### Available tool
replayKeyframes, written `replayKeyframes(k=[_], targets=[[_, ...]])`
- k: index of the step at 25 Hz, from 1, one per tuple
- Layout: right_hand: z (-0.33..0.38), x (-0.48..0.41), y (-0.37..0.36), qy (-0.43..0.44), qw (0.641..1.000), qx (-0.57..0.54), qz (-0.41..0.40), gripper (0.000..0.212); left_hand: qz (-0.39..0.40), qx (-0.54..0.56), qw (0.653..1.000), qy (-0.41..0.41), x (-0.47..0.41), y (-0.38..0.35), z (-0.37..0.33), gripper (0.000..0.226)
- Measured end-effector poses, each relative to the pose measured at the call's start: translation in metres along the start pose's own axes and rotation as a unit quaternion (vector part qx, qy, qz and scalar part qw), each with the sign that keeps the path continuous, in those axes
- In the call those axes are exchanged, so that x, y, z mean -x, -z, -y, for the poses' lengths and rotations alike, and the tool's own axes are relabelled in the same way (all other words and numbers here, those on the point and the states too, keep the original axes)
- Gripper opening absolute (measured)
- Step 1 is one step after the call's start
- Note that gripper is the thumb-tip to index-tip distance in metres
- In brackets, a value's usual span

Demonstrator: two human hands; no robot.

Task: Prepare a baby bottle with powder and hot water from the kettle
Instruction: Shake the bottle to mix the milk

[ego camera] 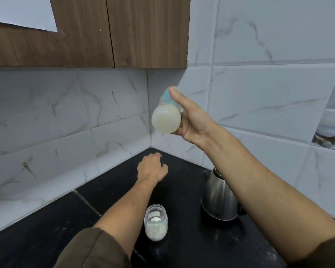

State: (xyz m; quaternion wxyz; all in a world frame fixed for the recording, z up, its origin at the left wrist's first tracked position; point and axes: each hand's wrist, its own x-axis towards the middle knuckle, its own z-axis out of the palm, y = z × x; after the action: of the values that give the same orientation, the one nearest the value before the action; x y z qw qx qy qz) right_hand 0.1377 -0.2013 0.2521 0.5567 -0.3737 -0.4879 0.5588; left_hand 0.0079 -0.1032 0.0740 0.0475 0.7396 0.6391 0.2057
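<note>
1. Up high with the right hand (193, 120), lifted in front of the tiled corner, well above the black counter (46, 238).
2. Gripping the baby bottle (167, 115) up there: thumb laid along its side, fingers wrapped round the far side near the base.
3. Bottle tilted, base turned toward the camera, top pointing up and away. Milky white liquid inside, teal print on the wall, top end blurred.
4. Down below, the left hand (152, 168), low over the counter close to the corner, back of the hand toward the camera.
5. Fingers bent down and away there, tips hidden. Nothing seen in the grasp, but no telling whether loose or closed on something.
6. Nearer the camera, a clear glass jar (155, 223) upright on the counter, just beside the left forearm, white powder in its lower part.
7. To the right of the jar and apart from it, a steel kettle (218, 198) on a dark base, upper part hidden behind the right forearm.
8. Dark sleeve (93, 248) pushed up on the left arm.
9. Behind it all, white marbled wall tiles (259, 93) on both sides of the corner and a wooden cabinet (85, 31) overhead.
</note>
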Motion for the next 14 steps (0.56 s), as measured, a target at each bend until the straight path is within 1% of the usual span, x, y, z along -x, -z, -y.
replayKeyframes(k=[1,2,3,4,5,6,7,8,9,10,11,12,13,14], targets=[[0.001,-0.002,0.0,0.028,0.999,-0.01,-0.016,0.052,-0.001,0.0,1.0,0.0,0.0,0.001,0.001,0.051],[0.002,-0.006,0.002,0.056,0.995,-0.061,-0.056,0.054,-0.001,-0.001,1.0,0.0,0.0,0.001,0.002,0.05],[0.001,-0.01,0.005,0.086,0.979,-0.141,-0.118,0.058,-0.002,-0.002,1.0,0.001,0.001,0.0,0.003,0.05],[0.0,-0.015,0.008,0.121,0.952,-0.225,-0.167,0.062,-0.002,-0.002,1.0,0.003,0.001,-0.002,0.004,0.05],[-0.003,-0.018,0.01,0.148,0.934,-0.263,-0.194,0.066,-0.003,-0.002,1.0,0.005,0.002,-0.002,0.005,0.05],[-0.004,-0.018,0.011,0.166,0.936,-0.243,-0.193,0.068,-0.002,-0.002,1.0,0.008,0.001,-0.003,0.006,0.049],[-0.007,-0.015,0.01,0.179,0.954,-0.176,-0.167,0.066,0.0,-0.001,1.0,0.009,0.0,-0.003,0.006,0.049],[-0.011,-0.011,0.007,0.191,0.969,-0.084,-0.132,0.064,0.003,-0.001,1.0,0.009,-0.001,-0.003,0.006,0.049],[-0.016,-0.007,0.006,0.208,0.973,-0.014,-0.096,0.063,0.005,-0.002,1.0,0.008,-0.003,-0.004,0.005,0.05],[-0.018,-0.006,0.006,0.223,0.971,0.004,-0.08,0.064,0.006,-0.002,1.0,0.006,-0.004,-0.004,0.004,0.05],[-0.014,-0.008,0.005,0.229,0.968,-0.033,-0.097,0.066,0.003,-0.001,1.0,0.004,-0.005,-0.003,0.003,0.05],[-0.01,-0.011,0.006,0.227,0.958,-0.105,-0.139,0.066,0.001,-0.001,1.0,0.001,-0.006,-0.003,0.002,0.05],[-0.007,-0.013,0.008,0.226,0.94,-0.18,-0.181,0.066,-0.002,-0.001,1.0,-0.001,-0.006,-0.003,0.001,0.05],[-0.004,-0.014,0.008,0.223,0.924,-0.233,-0.204,0.065,-0.003,-0.002,1.0,-0.001,-0.006,-0.004,0.001,0.05]])
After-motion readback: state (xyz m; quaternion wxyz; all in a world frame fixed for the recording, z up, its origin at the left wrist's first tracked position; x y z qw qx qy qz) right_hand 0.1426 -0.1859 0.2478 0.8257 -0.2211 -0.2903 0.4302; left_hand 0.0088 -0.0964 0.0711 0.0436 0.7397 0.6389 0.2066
